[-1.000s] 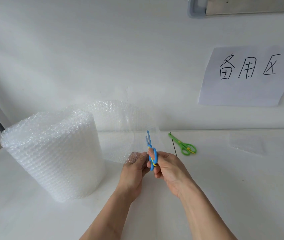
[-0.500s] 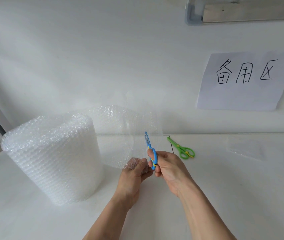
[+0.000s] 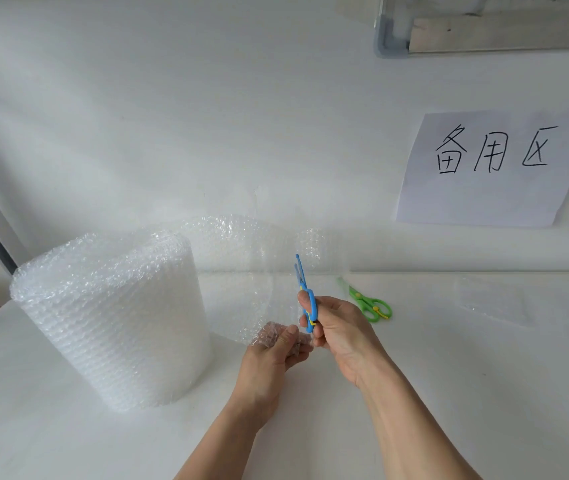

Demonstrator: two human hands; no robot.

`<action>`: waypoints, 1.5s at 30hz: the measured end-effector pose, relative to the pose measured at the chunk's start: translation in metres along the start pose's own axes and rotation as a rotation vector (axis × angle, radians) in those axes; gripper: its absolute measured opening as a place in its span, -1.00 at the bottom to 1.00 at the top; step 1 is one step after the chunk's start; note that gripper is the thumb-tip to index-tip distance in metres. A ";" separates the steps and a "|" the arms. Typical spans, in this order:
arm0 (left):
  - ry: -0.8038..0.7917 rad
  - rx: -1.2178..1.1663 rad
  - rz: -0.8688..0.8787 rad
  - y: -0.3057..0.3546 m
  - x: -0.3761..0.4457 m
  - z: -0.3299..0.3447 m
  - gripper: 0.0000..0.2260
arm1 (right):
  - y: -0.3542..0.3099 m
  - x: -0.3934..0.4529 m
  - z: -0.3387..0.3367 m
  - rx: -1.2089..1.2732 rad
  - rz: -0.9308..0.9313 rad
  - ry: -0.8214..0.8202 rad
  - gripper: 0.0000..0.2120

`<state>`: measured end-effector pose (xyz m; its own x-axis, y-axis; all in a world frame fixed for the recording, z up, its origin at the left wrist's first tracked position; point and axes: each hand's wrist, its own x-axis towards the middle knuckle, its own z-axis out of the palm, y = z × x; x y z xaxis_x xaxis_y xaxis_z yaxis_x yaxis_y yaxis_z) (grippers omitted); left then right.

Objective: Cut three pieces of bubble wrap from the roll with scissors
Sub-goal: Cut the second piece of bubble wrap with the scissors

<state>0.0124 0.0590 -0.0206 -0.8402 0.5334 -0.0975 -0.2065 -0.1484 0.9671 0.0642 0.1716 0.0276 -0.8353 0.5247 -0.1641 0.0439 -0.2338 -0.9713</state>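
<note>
A big roll of clear bubble wrap [image 3: 109,320] stands upright on the white table at the left. A loose sheet [image 3: 241,268] unrolls from it toward the middle and stands up in front of me. My left hand [image 3: 272,355] pinches the sheet's lower edge. My right hand [image 3: 341,334] grips blue scissors [image 3: 305,296] by the handles, blades pointing up and into the sheet just right of my left hand. A cut piece of bubble wrap [image 3: 494,303] lies flat on the table at the right.
Green scissors [image 3: 367,301] lie on the table behind my right hand. A paper sign with handwriting [image 3: 490,168] hangs on the white wall at the right. The table's [image 3: 483,393] left edge runs behind the roll.
The blue scissors have travelled a little further up into the sheet. My left hand has slid slightly lower on the sheet's edge. The camera has tilted down a bit.
</note>
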 end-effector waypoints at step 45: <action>-0.021 0.059 0.016 -0.004 -0.006 -0.001 -0.81 | -0.022 0.028 0.005 0.086 -0.066 0.134 -0.79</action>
<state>0.0181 0.0553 -0.0241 -0.8321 0.5491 -0.0776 -0.1627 -0.1081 0.9807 0.0368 0.1872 0.0448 -0.7538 0.6446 -0.1275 -0.0602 -0.2611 -0.9634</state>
